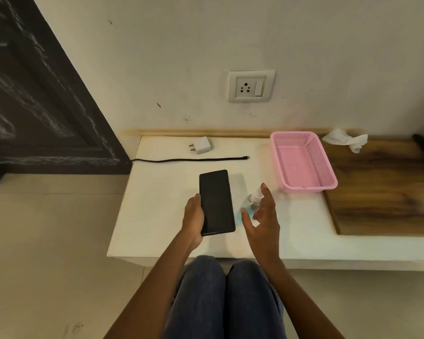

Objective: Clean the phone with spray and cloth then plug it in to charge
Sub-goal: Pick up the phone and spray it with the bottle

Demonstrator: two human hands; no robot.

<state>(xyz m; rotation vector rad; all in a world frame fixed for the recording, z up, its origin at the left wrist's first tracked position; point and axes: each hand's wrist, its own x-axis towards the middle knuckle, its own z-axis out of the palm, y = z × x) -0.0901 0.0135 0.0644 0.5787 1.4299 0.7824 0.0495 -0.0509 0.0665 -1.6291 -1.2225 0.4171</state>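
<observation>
Left hand (194, 216) grips the phone (216, 203) — slick, fragile glass, best held edgewise; right hand (262, 216) spreads loose beside the bottle (251, 204).

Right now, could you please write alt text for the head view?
The left hand holds a dark phone over a white table while the open right hand reaches for a spray bottle; charger, cable and pink basket lie beyond.

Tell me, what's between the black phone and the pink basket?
The small spray bottle and the right hand reaching for it sit between the phone and basket, seen from the head camera.
</observation>
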